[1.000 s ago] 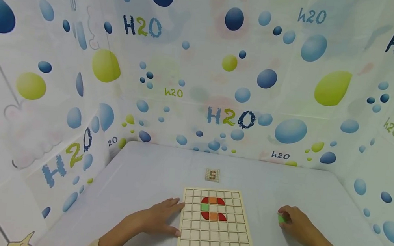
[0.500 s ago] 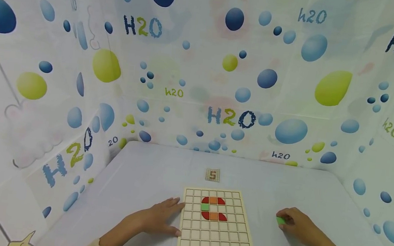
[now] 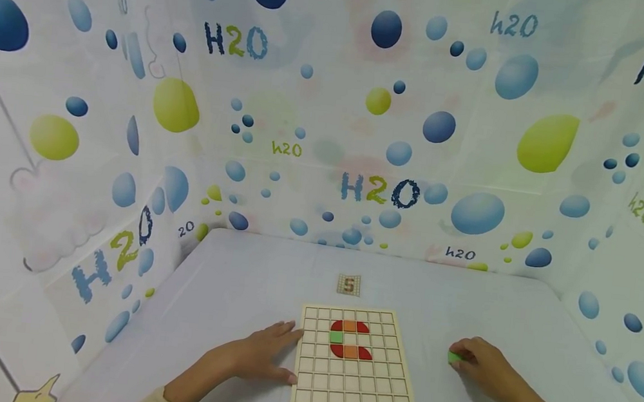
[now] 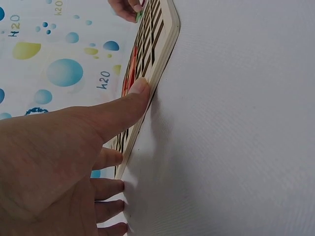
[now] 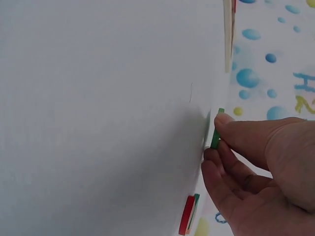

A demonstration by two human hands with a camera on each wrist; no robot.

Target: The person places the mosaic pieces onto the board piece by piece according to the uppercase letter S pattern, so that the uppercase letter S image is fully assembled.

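We see little change: right hand [image 3: 483, 367] still pinches green tile [image 3: 454, 357] right of grid board [image 3: 352, 385], barely shifted; left hand [image 3: 260, 357] flat, steadying board's left edge.

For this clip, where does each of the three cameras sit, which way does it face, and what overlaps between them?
Head: worn on the head, looking forward and down at the square wooden grid board on the white table; both forearms show, left hand and right hand.
Left wrist: behind the left hand, facing along the board's edge.
Right wrist: behind the right hand, facing its grip on a small green tile.
Shared: head and right wrist views both show the green tile.
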